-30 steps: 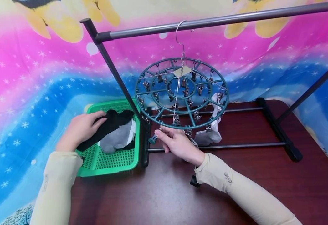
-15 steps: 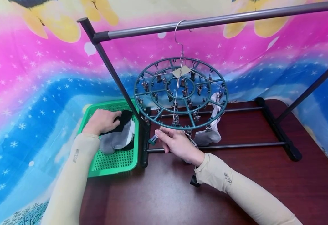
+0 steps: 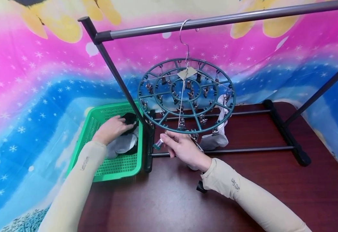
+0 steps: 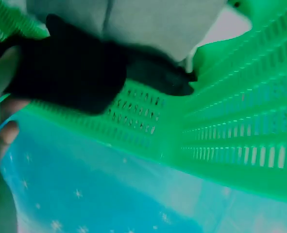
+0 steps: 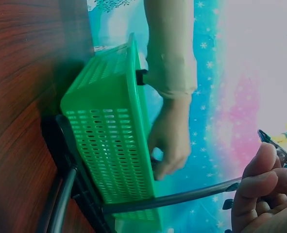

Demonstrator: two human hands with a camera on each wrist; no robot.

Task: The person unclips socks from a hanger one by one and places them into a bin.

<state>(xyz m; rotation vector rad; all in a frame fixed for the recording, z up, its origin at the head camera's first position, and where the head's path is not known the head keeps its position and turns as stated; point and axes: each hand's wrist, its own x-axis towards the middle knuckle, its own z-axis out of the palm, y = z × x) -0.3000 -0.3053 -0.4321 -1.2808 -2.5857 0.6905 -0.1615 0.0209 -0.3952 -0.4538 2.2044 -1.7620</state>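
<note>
In the head view my left hand is inside the green basket, holding a black sock. The left wrist view has the black sock between thumb and fingers at the left edge, beside grey cloth. A grey-and-white sock lies below that hand in the basket. My right hand pinches a metal clip with a green tip, under the near-left rim of the round green clip hanger.
The hanger hooks onto the dark metal rack's top bar. A white-and-grey sock hangs at its right side. The rack's left post stands between basket and hanger. Rack feet rest on the brown table.
My left hand has moved right and deeper into the basket, and the black sock has bunched toward the basket's far right corner. My right hand stays on the clip.
</note>
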